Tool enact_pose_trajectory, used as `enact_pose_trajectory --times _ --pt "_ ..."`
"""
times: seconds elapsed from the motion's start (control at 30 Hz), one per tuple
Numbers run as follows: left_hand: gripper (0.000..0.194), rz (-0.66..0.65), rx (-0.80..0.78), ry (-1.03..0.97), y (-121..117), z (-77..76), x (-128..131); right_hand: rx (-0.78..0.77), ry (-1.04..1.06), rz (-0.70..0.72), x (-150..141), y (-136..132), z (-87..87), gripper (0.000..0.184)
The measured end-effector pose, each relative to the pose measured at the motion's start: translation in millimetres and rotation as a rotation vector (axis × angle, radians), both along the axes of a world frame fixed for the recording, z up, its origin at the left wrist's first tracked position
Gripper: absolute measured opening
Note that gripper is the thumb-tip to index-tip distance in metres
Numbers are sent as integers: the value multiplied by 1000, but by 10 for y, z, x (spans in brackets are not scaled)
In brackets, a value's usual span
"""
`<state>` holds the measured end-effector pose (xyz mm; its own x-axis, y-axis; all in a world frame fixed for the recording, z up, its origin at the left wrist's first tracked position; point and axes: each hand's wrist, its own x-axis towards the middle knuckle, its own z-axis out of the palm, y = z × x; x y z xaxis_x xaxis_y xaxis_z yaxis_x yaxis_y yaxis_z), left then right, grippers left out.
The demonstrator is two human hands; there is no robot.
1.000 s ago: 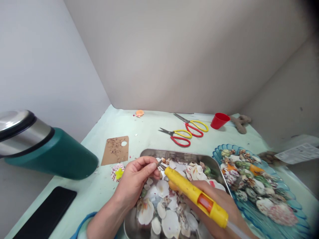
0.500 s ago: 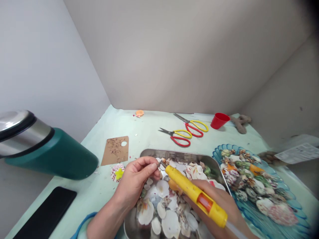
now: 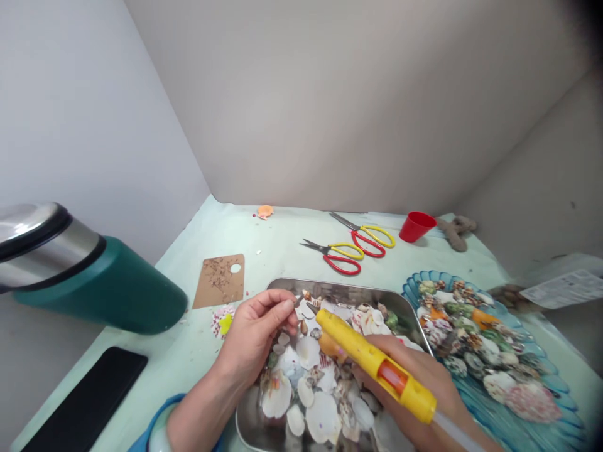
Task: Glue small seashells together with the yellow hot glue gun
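Observation:
My left hand (image 3: 257,333) is closed in a pinch on a small shell (image 3: 298,301), held over the near-left part of a steel tray (image 3: 343,290) full of pale shells. My right hand (image 3: 414,383) grips a yellow glue gun (image 3: 372,364) with an orange trigger part. The gun's nozzle points up-left at the pinched shell, with a small gap between tip and shell. A clear glue stick sticks out of the gun's rear at the lower right.
A blue scalloped dish (image 3: 556,383) of coloured shells lies right of the tray. Behind are two red-and-yellow scissors (image 3: 348,254), a red cup (image 3: 415,227), a brown card (image 3: 220,280), a teal flask (image 3: 89,282) at left and a black phone (image 3: 89,402).
Both hands and the glue gun stay almost where they were; the view has shifted slightly. The nozzle tip sits a little lower relative to the pinched shell.

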<state>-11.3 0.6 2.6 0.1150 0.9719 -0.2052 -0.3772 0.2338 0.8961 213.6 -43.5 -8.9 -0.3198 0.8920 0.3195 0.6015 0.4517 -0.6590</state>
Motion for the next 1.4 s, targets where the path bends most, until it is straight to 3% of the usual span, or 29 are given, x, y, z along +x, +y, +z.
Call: enact_pose_trajectory --times 0.2,0.3,0.4,0.47,0.63,0.73,0.8,0.93,1.03,1.23,1.4 --pt "10 53 36 -39 -8 16 -18 109 -240 258 21 4 81 21" --pt "10 41 45 -65 -12 15 -19 157 -461 264 -78 -22 22 28" --pt "11 28 51 -88 -7 5 -20 99 -610 295 -172 -54 20 43" --pt "11 26 53 -103 -2 0 -21 -1 -617 332 -175 -60 126 47" --pt "12 27 61 -128 10 -6 -31 -161 -514 494 -54 89 588 42" --pt "13 23 68 -137 12 -15 -40 -123 -528 319 -163 297 633 15" --pt "14 19 74 -140 10 -23 -45 -118 -593 216 -330 441 525 16" --pt "12 13 83 -150 2 -26 -47 -110 -664 169 -647 627 257 20" --pt "11 12 83 -156 -5 -19 -46 -113 -697 123 -772 664 171 28" --pt "12 15 84 -163 -2 -21 -46 -163 -620 91 -803 685 175 21" --pt "13 31 58 -192 1 -20 -47 -217 -372 77 -589 674 321 14"
